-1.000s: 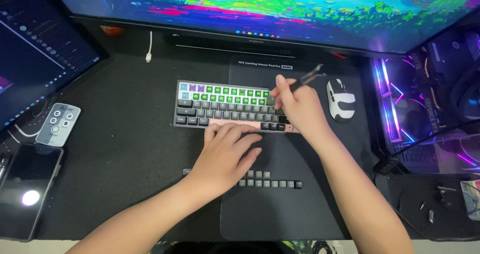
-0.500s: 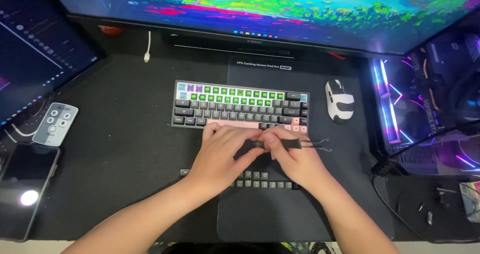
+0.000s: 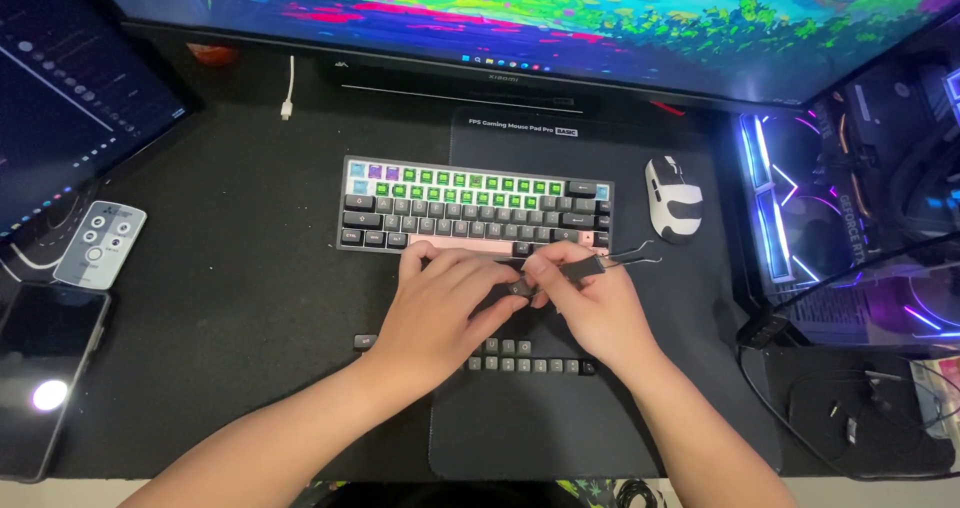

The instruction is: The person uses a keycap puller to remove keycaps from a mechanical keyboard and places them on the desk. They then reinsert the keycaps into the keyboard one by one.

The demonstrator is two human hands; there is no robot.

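Since the earlier frame, right hand [image 3: 590,303] drew the wire puller [image 3: 600,264] off the keyboard [image 3: 470,208]; our left grip [image 3: 450,303] pinches the keycap [image 3: 519,288] from it. Loose keycaps [image 3: 530,364] lie below; many remain mounted.

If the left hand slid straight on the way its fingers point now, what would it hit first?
The left hand points up and right, fingertips already at a small dark keycap pinched with the right hand. Going on, it would probably meet the right hand's fingers, then the keyboard; depth is unclear.
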